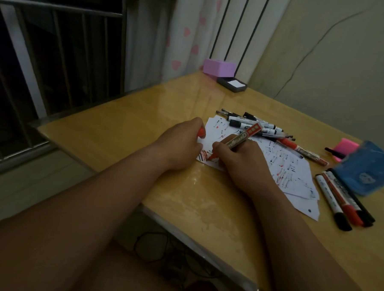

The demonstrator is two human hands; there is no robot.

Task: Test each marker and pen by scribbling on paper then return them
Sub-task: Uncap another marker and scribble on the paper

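Print runs along the barrel of the red marker [238, 141]: pale letters on a dark band, and near its back end a red panel with white characters, all too blurred to read. The right hand [241, 158], mid-frame, grips this marker with curled fingers, its tip down on the paper [296, 173] among red and dark strokes at the sheet's lower left corner. The left hand [182, 142], just left of it, curls its fingers round a red cap [201, 132], mostly hidden, and rests on the paper's edge. The paper is several overlapping white sheets on the bench [125, 128]; their number cannot be told. Above the hands lies a heap of markers and pens [254, 124], too tangled to count. At the right of the frame four markers [330, 195] lie side by side, one red-capped and the rest dark-capped, beside a blue pouch [367, 168] cut off by the frame edge
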